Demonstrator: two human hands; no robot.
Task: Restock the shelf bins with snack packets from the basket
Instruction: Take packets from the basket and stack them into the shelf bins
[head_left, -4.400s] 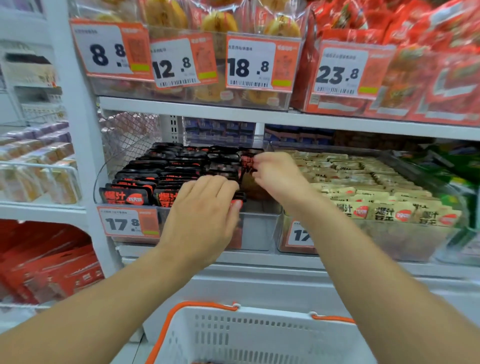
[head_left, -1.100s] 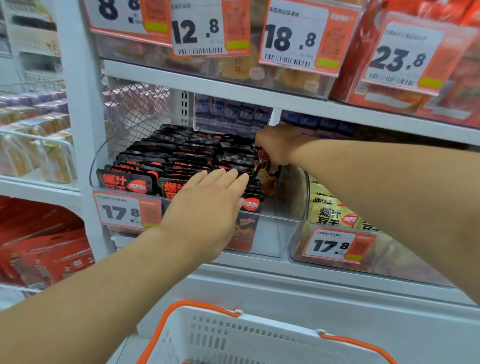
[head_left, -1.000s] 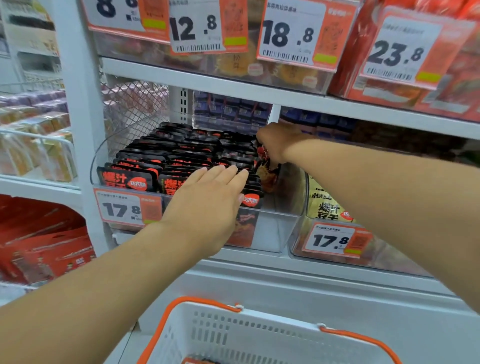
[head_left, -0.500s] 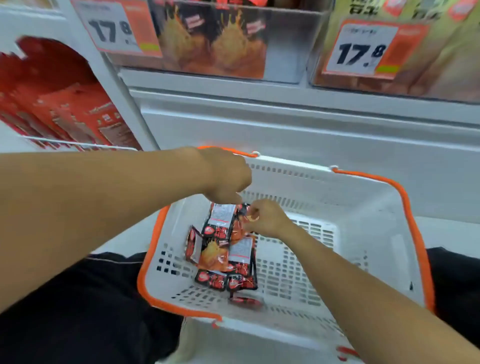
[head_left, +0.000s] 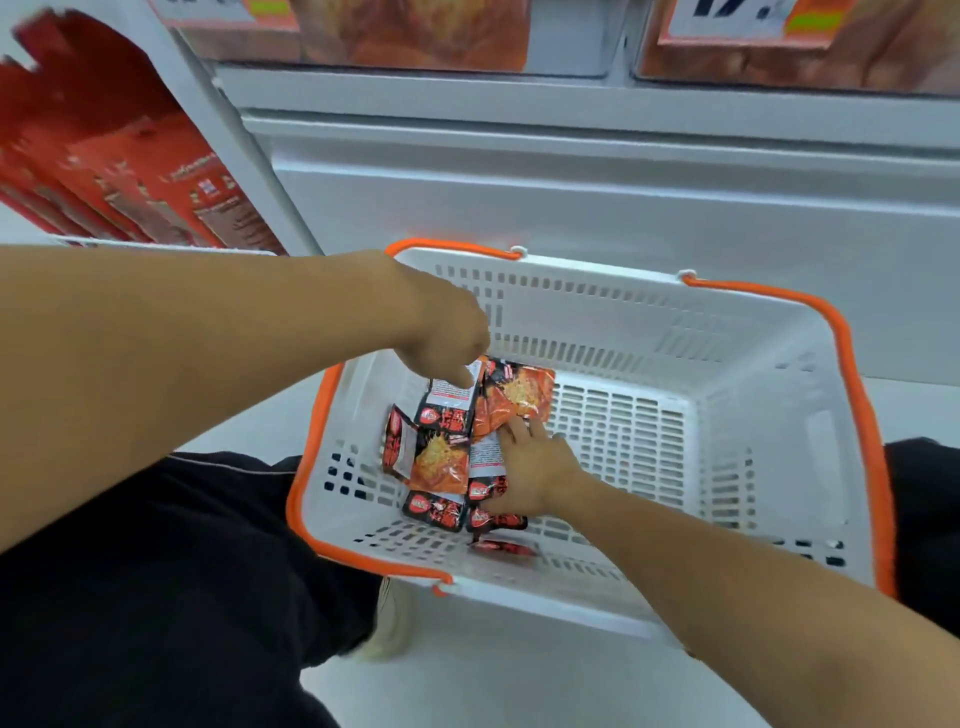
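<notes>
Pickup step. Packets (head_left: 447, 452) lie heaped at the basket's (head_left: 649, 322) left. Left hand (head_left: 447, 332) pinches one packet's top edge; right hand (head_left: 530, 462) rests flat on the heap, fingers spread. Next, likely: gather several, lift to the bins (head_left: 415, 31) above.

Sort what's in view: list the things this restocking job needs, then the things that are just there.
Job: snack packets; white basket; left hand and right hand, both on the packets; shelf bins.

Just there: red boxes; price tag; floor.
</notes>
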